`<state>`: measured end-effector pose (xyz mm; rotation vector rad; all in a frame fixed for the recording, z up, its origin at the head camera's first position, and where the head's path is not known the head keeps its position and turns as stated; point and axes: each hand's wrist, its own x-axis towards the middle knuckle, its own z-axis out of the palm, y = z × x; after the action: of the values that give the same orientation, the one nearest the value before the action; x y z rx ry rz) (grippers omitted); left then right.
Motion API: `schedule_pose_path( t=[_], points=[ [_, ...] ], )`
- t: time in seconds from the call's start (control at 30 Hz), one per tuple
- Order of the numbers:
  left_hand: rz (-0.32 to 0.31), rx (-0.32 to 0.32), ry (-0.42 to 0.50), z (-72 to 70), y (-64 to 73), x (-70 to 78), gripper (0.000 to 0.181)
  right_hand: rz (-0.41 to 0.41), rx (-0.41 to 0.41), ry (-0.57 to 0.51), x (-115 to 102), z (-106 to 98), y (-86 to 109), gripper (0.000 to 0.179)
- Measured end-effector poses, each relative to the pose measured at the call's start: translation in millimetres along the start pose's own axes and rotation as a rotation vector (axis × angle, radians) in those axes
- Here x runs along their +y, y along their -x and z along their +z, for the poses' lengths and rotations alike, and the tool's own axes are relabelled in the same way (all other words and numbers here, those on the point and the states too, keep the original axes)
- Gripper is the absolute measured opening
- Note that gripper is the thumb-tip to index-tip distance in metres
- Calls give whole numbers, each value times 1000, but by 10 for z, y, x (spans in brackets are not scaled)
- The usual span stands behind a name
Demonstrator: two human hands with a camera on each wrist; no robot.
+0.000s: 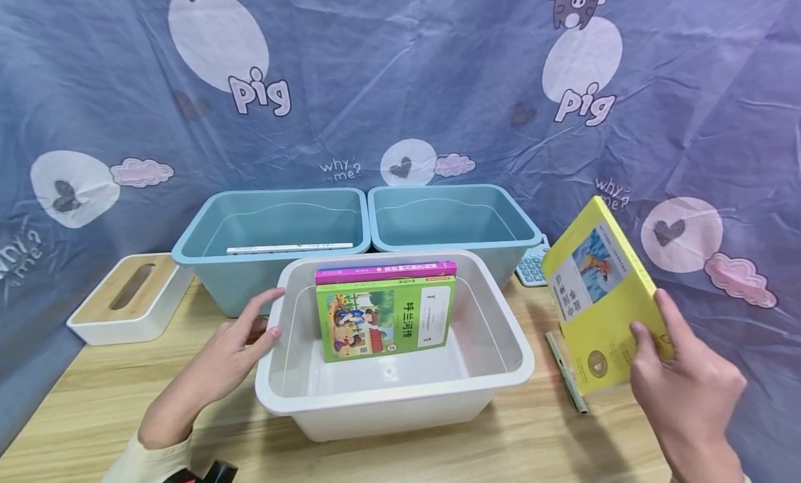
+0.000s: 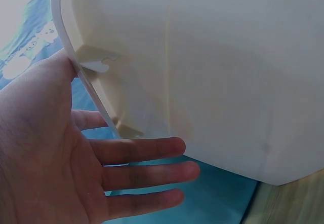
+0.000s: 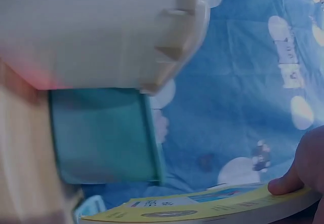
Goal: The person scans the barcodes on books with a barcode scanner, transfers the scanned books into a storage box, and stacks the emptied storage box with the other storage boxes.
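At the right, a yellow book (image 1: 597, 309) is raised and tilted, its lower edge gripped by my right hand (image 1: 688, 379), with the thumb on the cover. The right wrist view shows the same yellow book (image 3: 202, 206) nearly edge-on. My left hand (image 1: 225, 351) touches the left rim of a white bin (image 1: 400, 403) with thumb and index finger. In the left wrist view its other fingers (image 2: 147, 176) extend straight outside the bin wall. Inside the bin, a green book (image 1: 384, 320) stands on its long edge in front of a purple book (image 1: 388, 269).
Behind the white bin stand two blue bins, left (image 1: 213, 260) and right (image 1: 463, 249); a thin white book (image 1: 290, 248) shows in the left one. A wood-topped tissue box (image 1: 131, 295) is at the left. A blue calculator (image 1: 532, 266) and a thin green book (image 1: 566, 373) lie at the right.
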<state>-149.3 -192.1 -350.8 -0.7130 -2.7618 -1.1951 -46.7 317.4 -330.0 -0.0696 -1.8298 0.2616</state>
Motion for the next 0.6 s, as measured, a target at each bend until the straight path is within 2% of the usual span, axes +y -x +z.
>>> schedule_pose_path(
  t=[0.17,0.33,0.6],
  points=[
    [3,0,-7,3,0,0,53,-58,-111,1,11,77,251,43],
    [3,-1,-15,8,0,-6,53,-53,-206,1,13,139,465,47],
    [19,8,-9,9,-2,-11,52,-84,-178,-14,24,219,563,47]
  ],
)
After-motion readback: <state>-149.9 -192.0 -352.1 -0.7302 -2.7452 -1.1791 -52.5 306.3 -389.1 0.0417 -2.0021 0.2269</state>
